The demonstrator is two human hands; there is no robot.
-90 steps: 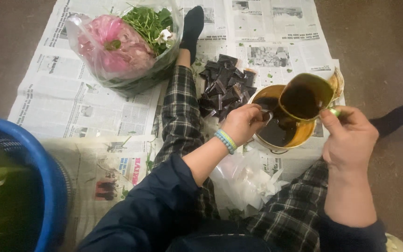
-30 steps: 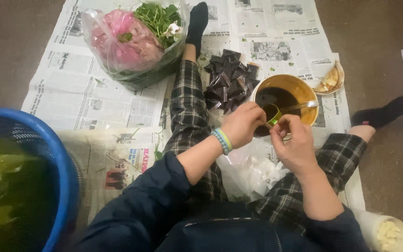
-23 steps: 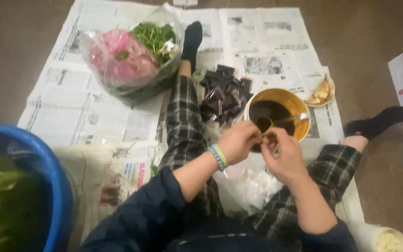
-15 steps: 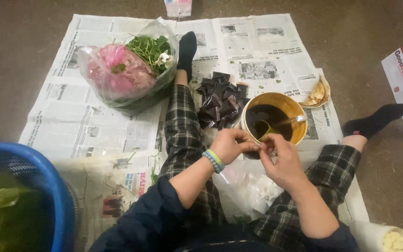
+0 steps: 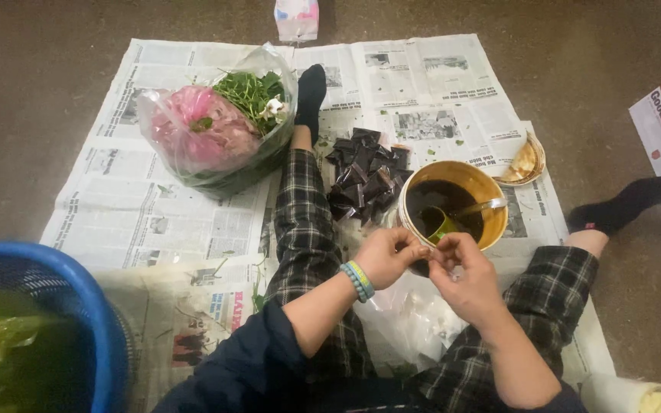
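My left hand (image 5: 385, 256) and my right hand (image 5: 464, 268) meet just in front of a yellow bowl (image 5: 491, 191) of dark paste. Their fingertips pinch together on a small green piece at the bowl's near rim; what exactly it is I cannot tell. A spoon (image 5: 480, 206) rests in the paste with its handle on the right rim. A heap of dark folded leaf packets (image 5: 365, 176) lies left of the bowl, between my legs. A clear plastic bag (image 5: 407, 321) lies under my hands.
A plastic bag with pink petals and green leaves (image 5: 216, 130) stands far left on the newspaper (image 5: 147, 214). A blue basket of green leaves (image 5: 32, 329) sits near left. A small dish (image 5: 525, 160) lies right of the bowl. A white container (image 5: 636, 394) is at bottom right.
Three seconds ago my right hand held a cup tipped over the bowl. The cup is gone, and both hands have come together at the near rim. The view has pulled back.
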